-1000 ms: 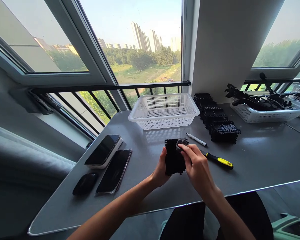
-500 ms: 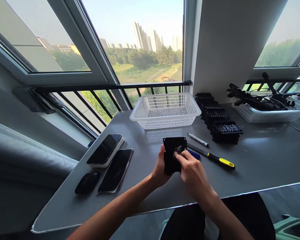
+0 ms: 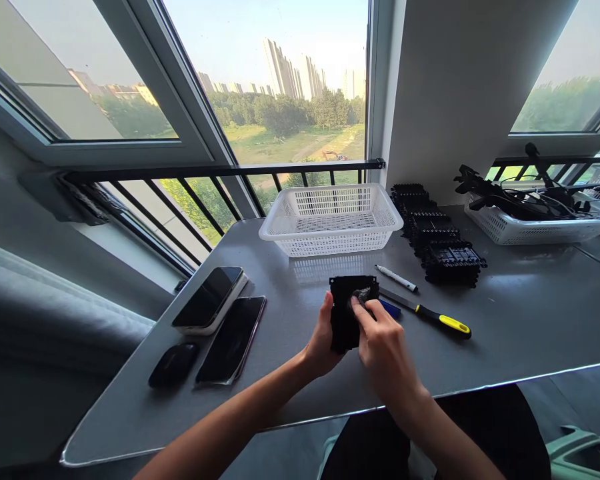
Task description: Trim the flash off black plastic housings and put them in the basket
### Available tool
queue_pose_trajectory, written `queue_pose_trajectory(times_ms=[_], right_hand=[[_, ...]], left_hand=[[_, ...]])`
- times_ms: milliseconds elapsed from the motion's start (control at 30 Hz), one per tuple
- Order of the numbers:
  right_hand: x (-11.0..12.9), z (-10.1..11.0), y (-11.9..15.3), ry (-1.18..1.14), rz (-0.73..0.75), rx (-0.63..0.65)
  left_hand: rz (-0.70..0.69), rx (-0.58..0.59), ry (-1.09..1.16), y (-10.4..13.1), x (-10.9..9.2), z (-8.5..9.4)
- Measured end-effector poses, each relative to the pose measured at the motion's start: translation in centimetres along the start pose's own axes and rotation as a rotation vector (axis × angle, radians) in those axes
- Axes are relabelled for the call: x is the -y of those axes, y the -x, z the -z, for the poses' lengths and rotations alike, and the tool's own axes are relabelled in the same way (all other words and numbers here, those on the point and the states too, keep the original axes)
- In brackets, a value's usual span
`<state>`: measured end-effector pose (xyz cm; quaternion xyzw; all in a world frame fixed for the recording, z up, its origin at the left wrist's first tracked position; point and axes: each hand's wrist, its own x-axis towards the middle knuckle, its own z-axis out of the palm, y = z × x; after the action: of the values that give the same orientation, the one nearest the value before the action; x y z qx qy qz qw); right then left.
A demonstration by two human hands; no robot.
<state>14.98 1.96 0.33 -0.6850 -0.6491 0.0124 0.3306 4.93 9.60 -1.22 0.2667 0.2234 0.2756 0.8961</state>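
Flat black plastic plate [image 3: 344,325], one: held over the grey bench [image 3: 520,320], left hand [image 3: 324,340] closed around its edge. Crumpled grey wad [image 3: 365,293]: right hand [image 3: 387,343], fingers gathered, pressing it to the plate's face. Rubbing apparently unfinished. Stacked ridged black plastic parts [image 3: 454,260]: beyond, unhandled.

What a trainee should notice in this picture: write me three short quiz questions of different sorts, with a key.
1. Multiple choice: the right hand presses a crumpled wad against
A) a phone
B) a black part
C) a window pane

2. True or false: the white pen lies outside the white basket by the window.

3. Fill in the blank: the long tool to the right of the hands has a handle coloured black and ____.

Key: 1. B; 2. True; 3. yellow.
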Motion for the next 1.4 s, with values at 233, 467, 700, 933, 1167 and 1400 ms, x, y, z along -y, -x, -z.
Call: queue_pose_trajectory(times_ms=[233, 467, 700, 933, 1167, 1400], right_hand=[[0.5, -1.0, 0.8, -0.073, 0.028, 0.068], [1.1, -0.5, 0.8, -0.027, -0.02, 0.157], [1.7, 0.5, 0.9, 0.016, -0.03, 0.273], [0.0, 2.1, 0.2, -0.249, -0.091, 0.183], [-1.1, 2.1, -0.5, -0.361, -0.021, -0.2], [-1.4, 1.2, -0.4, -0.116, 0.061, -0.13]], left_hand=[[-0.037, -0.049, 0.029, 0.0, -1.2, -0.4], [-0.068, -0.055, -0.001, -0.1, -1.4, -0.4], [-0.144, -0.057, -0.03, -0.5, -1.7, 0.1], [-0.128, -0.067, -0.037, -0.8, -1.5, 0.4], [-0.018, 0.022, -0.053, -0.6, -0.4, 0.5], [0.074, 0.137, -0.114, 0.0, 0.7, 0.6]])
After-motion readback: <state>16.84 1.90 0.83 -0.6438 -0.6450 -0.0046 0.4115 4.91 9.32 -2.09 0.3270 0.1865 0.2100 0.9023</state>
